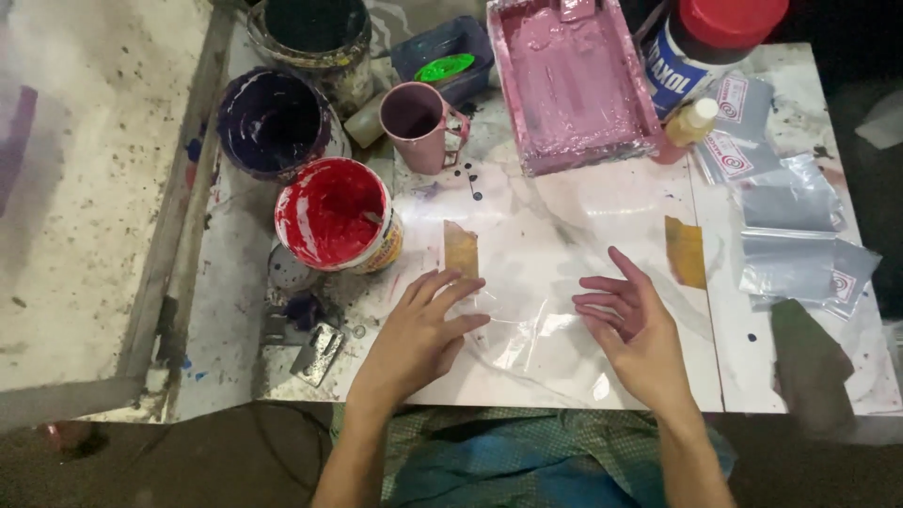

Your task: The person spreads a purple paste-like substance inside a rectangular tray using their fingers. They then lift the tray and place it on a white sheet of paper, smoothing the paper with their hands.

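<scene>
A clear plastic sheet (536, 325) lies flat on the white marbled table (564, 216) in front of me. My left hand (419, 329) rests palm down on its left edge, fingers spread and pointing right. My right hand (635, 329) lies on its right edge, fingers apart and pointing left. Neither hand grips anything. A strip of brown tape (461, 249) sits just above my left fingers, and another brown tape piece (687, 251) lies to the right.
An open red paint can (331, 214), a dark purple can (273, 120) and a black bucket (315, 33) stand at left. A pink mug (419, 122), pink paint tray (574, 80), red-lidded jar (705, 42) and clear bags (800, 226) fill the back and right.
</scene>
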